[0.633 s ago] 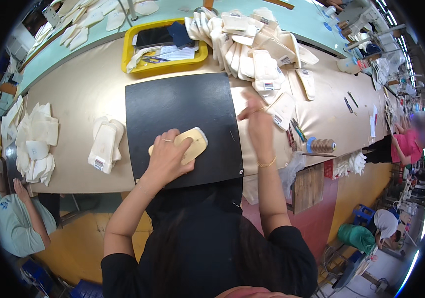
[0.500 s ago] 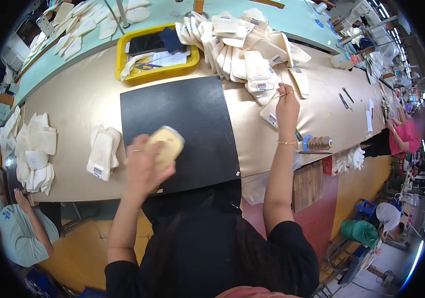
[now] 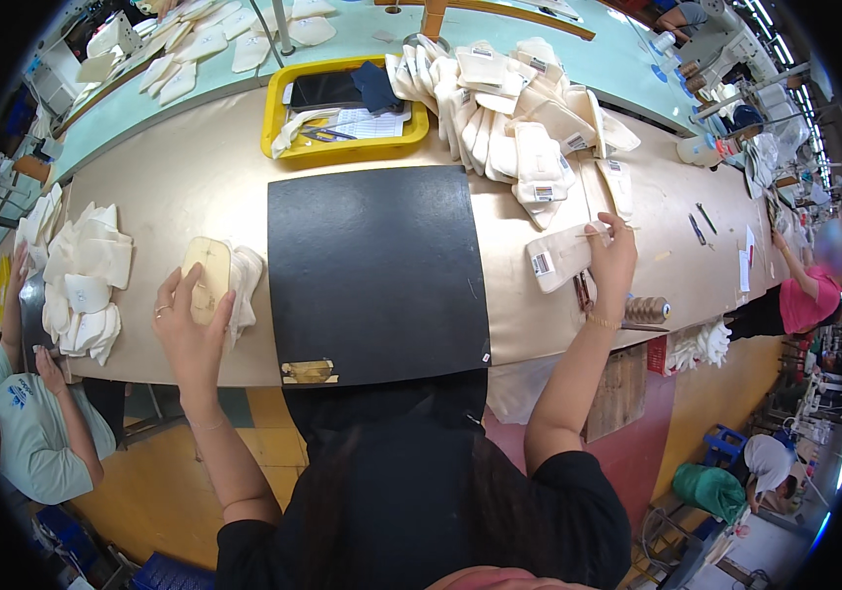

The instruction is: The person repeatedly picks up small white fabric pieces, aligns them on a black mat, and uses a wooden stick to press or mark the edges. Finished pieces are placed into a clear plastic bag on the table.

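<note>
My left hand (image 3: 190,317) is closed on a pale yellow rounded plate (image 3: 210,270), holding it over a small stack of cream fabric pieces (image 3: 244,285). On the right, my right hand (image 3: 614,258) pinches a thin tan stick (image 3: 626,230) whose kind I cannot make out. Its fingertips also meet the edge of a cream fabric piece (image 3: 560,258) with a printed label; whether they grip that piece is hard to tell. Between my hands lies a black mat (image 3: 377,275).
A big heap of cream pieces (image 3: 539,162) lies behind the mat, beside a yellow tray (image 3: 268,128). A thread cone (image 3: 648,311) is right of my wrist. More cream pieces (image 3: 87,295) lie far left, near a co-worker (image 3: 42,442).
My left hand has carried the yellow plate left, from above the mat to the small stack. My right hand has come nearer, to the labelled cream piece. The view has shifted slightly.
</note>
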`<state>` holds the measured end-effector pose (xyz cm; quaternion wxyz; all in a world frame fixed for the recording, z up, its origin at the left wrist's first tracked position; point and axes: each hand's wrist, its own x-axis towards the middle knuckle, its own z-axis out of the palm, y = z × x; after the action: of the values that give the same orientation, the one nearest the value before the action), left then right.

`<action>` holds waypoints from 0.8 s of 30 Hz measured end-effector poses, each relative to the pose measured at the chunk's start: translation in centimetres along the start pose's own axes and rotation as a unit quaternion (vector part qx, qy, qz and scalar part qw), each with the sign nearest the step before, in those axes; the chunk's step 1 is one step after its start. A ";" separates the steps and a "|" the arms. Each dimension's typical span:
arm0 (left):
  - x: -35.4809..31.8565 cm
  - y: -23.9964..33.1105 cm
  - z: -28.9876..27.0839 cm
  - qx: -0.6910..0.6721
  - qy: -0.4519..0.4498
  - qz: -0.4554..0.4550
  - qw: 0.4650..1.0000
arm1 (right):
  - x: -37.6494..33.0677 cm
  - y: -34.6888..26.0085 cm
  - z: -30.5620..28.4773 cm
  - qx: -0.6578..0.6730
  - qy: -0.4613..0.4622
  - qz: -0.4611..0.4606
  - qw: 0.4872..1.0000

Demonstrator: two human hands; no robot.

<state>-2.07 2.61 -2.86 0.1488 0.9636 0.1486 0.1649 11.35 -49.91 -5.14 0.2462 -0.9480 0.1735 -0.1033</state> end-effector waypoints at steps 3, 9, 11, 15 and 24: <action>-0.2 3.2 0.1 -0.127 -0.014 0.022 0.991 | -3.7 -2.1 -1.0 0.116 0.050 -0.057 0.990; -1.4 9.2 2.7 -0.154 -0.109 0.179 0.966 | -12.0 -9.1 6.8 0.298 -0.186 -0.067 0.934; -2.1 10.2 3.7 -0.160 -0.159 0.224 0.948 | -14.4 -10.5 8.3 0.233 -0.208 -0.130 0.941; -4.5 10.8 5.4 -0.111 -0.186 0.264 0.940 | -15.5 -10.5 8.1 0.202 -0.115 -0.196 0.953; -6.7 11.4 7.9 -0.137 -0.184 0.275 0.934 | -17.1 -8.5 6.9 0.341 -0.204 -0.097 0.913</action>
<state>-2.52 -11.94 -8.02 0.2529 0.9506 -0.1761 0.0382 -0.01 -33.48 -8.64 0.5731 -0.8191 -0.0191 0.0156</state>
